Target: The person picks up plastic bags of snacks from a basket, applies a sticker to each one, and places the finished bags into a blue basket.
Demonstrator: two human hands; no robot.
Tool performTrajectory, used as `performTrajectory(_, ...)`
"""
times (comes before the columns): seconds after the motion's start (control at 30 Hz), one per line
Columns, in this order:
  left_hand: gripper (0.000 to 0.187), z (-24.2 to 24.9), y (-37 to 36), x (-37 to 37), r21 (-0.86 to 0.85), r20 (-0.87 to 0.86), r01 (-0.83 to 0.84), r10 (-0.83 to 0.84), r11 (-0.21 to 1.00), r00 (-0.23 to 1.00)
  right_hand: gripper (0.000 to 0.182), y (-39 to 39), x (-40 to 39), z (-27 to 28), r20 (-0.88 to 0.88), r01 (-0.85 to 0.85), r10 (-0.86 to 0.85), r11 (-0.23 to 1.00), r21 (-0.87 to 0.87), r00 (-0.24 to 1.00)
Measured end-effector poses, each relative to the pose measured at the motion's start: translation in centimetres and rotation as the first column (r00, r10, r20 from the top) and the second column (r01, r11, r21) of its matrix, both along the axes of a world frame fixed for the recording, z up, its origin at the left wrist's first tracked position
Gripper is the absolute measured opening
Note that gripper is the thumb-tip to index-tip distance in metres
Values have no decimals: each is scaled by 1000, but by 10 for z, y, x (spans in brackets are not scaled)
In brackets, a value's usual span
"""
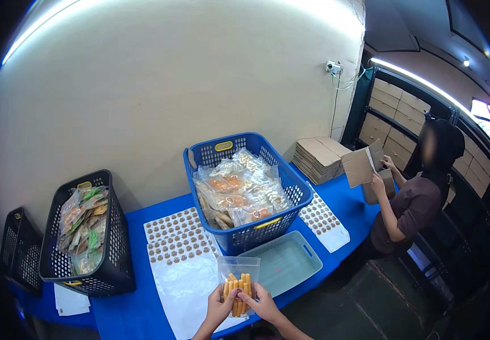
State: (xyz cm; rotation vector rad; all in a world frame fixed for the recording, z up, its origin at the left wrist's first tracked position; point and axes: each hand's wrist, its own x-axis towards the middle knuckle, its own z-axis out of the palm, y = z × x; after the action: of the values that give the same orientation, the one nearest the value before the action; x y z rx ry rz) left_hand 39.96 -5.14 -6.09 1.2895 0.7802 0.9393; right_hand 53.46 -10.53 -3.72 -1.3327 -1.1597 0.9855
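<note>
Clear plastic pouch of golden, finger-shaped snack sticks [237,281], and it's up in both hands over the near side of the blue-covered table [114,314], just in front of the pale green shallow tray [284,265]. Left hand [219,307] has one side, right hand [265,307] the other, each closed in a loose pinch, thumbs on the front and nearly meeting at the middle. It looks light, and this one should handle as two things at once: limp, slippery film outside, stiff and brittle sticks inside, so a hard squeeze could well snap them. Best hold is right here, low on both side edges with flat fingers behind; the empty upper band would be a safe pinch too, though the load would sag and swing beneath it. Now, what's out of sight: the fingers behind the pouch, its lower corners, and whatever lies on its back. A small, dark round mark [239,290] peeks out by the thumbs, too tiny to read. Whether the top is sealed, can't tell; forearms run off the bottom edge.
</note>
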Motion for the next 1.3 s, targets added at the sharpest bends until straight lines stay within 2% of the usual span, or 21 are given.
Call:
performTrajectory(0.03,31,-1,0,-5,40,3,-16,16,999,1000,35,0,-6,1,-4,-3,3,1000,7,1000)
performTrajectory(0.13,31,6,-3,-20,-52,109,-37,43,998,993,39,-2,-22,6,62,-15,11,998,68,998)
performTrajectory(0.23,31,7,-4,-35,-70,140,-15,25,997,990,40,-4,-36,2,153,-15,-4,993,118,988)
performTrajectory(0.43,26,8,-16,-65,-8,-16,100,-101,995,995,38,-19,-55,-9,-22,32,-33,999,-19,999)
performTrajectory(0.47,23,-1,-20,-67,82,-45,94,-90,992,995,32,-21,-62,-10,-101,98,-94,995,35,991)
performTrajectory(0.5,23,11,-27,-67,45,-18,75,-74,996,997,31,-22,-67,-11,-100,131,-126,990,46,987)
performTrajectory(0.57,25,5,-29,-75,27,-22,104,-104,994,994,27,-25,-78,-13,-101,201,-194,977,65,976)
performTrajectory(0.67,27,2,-27,-89,-34,-32,161,-162,986,986,25,-28,-89,-17,-75,221,-216,973,65,973)
performTrajectory(0.77,25,10,-27,-94,-24,-25,142,-143,990,989,26,-30,-94,-15,76,192,-196,979,64,978)
performTrajectory(0.97,20,8,-26,-94,-21,18,72,-71,997,997,29,-32,-108,-11,-56,275,-271,958,84,961)
performTrajectory(1.1,19,2,-21,-91,19,-39,96,-95,995,995,32,-39,-102,-12,-71,197,-195,980,31,978)
performTrajectory(1.2,20,-2,-21,-85,-63,-11,112,-113,992,994,37,-43,-101,-11,-111,176,-170,983,47,979)
performTrajectory(1.3,22,3,-24,-83,-159,49,123,-116,980,992,42,-48,-98,-19,-12,97,-97,995,-4,995)
